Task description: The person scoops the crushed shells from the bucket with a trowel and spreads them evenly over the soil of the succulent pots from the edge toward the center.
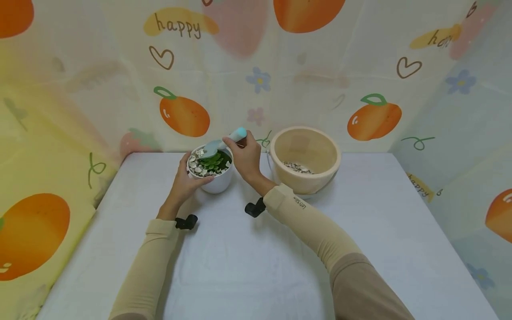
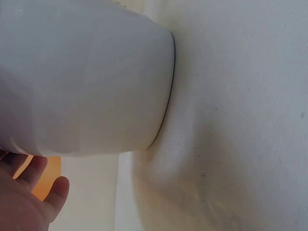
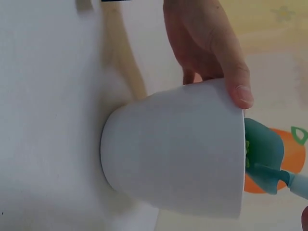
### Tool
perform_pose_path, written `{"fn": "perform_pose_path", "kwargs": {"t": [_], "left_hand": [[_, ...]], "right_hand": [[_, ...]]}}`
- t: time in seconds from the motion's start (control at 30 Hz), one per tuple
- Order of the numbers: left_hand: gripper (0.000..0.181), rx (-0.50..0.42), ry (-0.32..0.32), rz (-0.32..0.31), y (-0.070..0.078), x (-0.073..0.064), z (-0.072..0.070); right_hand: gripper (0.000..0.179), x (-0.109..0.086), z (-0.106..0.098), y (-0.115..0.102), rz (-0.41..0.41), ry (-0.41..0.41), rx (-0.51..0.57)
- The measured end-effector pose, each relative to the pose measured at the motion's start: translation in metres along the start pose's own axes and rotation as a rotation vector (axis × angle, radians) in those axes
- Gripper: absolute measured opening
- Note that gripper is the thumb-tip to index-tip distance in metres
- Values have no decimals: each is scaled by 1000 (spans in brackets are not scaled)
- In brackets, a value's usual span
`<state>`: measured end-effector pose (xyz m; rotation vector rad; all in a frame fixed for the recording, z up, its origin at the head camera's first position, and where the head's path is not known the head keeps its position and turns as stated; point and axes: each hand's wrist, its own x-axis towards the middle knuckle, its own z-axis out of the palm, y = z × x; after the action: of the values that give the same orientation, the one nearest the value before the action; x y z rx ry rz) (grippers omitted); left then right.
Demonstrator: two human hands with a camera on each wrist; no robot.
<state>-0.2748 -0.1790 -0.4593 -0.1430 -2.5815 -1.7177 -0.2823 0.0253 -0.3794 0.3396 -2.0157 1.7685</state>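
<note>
Upon the worktop (image 1: 240, 262), the left hand (image 1: 186, 181) clasps the white pot (image 1: 218, 183) near its rim; the right hand (image 1: 248, 159) pinches the blue trowel (image 1: 211, 150), blade above the pot by the succulent (image 1: 213, 164); a jab could bruise leaves; a hasty tilt could scatter pale chips (image 1: 194, 167).

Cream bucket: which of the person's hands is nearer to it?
Right. The right hand holds the scoop left of the cream bucket; the left hand grips the white pot, farther left.
</note>
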Motion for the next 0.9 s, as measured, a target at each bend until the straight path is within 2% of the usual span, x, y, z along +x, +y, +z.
{"fn": "perform_pose_path", "kwargs": {"t": [0.27,0.5,0.57,0.73,0.8,0.9], "left_hand": [[112,-9,-7,9,0,-2,1],[111,-19,20,28,3,-3,1],[110,-14,40,40,4,-3,3],[106,18,116,69,4,-6,8],[104,11,149,83,5,-8,12],[104,8,190,90,6,-11,17]], "right_hand": [[29,5,0,-4,71,-11,106],[30,1,-8,-37,83,-59,164],[29,1,-8,-37,85,-52,163],[29,6,-2,-19,68,-29,151],[29,8,0,-12,48,-27,149],[27,8,0,-11,6,-19,134]]}}
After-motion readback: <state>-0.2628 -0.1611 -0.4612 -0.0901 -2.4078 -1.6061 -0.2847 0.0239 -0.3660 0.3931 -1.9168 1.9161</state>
